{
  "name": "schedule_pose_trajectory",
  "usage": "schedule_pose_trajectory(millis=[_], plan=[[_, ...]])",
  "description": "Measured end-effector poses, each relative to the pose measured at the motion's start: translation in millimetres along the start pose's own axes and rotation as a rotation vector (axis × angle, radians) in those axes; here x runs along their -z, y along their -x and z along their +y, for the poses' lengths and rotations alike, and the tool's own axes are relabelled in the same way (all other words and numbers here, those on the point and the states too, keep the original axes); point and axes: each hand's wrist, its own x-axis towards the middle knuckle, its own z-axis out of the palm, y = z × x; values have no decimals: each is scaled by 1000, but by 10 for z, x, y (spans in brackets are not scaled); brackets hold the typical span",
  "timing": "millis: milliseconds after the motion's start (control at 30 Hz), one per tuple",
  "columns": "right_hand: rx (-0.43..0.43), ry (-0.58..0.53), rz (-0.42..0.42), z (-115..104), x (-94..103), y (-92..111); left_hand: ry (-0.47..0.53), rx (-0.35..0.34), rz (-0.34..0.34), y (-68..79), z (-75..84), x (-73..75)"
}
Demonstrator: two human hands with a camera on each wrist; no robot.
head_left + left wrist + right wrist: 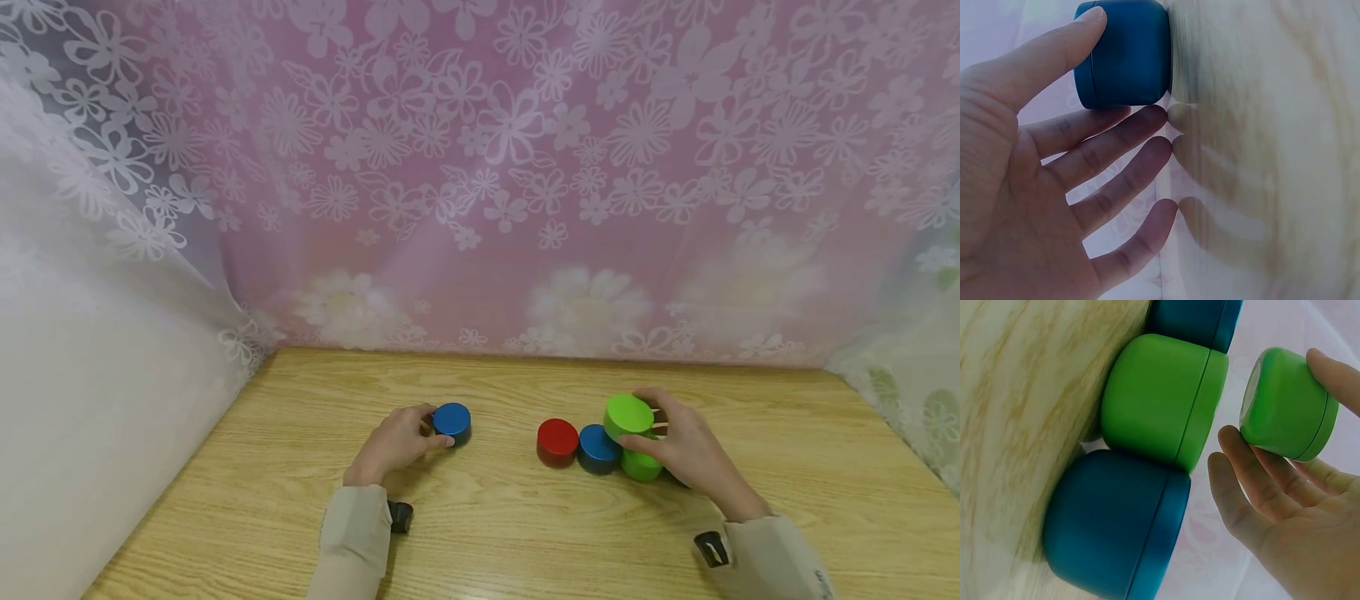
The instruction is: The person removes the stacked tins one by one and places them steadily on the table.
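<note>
At the left of the head view, my left hand (pixel 396 443) pinches a small round blue tin (pixel 452 423) between thumb and forefinger. The left wrist view shows that blue tin (pixel 1129 56) standing on the table, with the other fingertips touching the wood. My right hand (pixel 688 450) holds a lidded green tin (pixel 628 417) off the table, gripped by its sides. Below it, a red tin (pixel 557 443), a blue tin (pixel 599 450) and another green tin (pixel 642 465) stand in a row. A further blue tin (pixel 1110 525) ends that row, mostly hidden by my right hand in the head view.
The wooden table (pixel 480 542) reaches back to a pink flowered curtain (pixel 480 208). White cloth (pixel 112 375) hangs along the left side, and pale patterned cloth (pixel 911 375) along the right. Bare wood lies between the left blue tin and the red one.
</note>
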Motion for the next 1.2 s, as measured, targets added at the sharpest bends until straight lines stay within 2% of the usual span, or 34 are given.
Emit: schedule_pose_trajectory(millis=[1200], plan=[[-17,62,1,196,223,115,5,11,-1,2,7,6]])
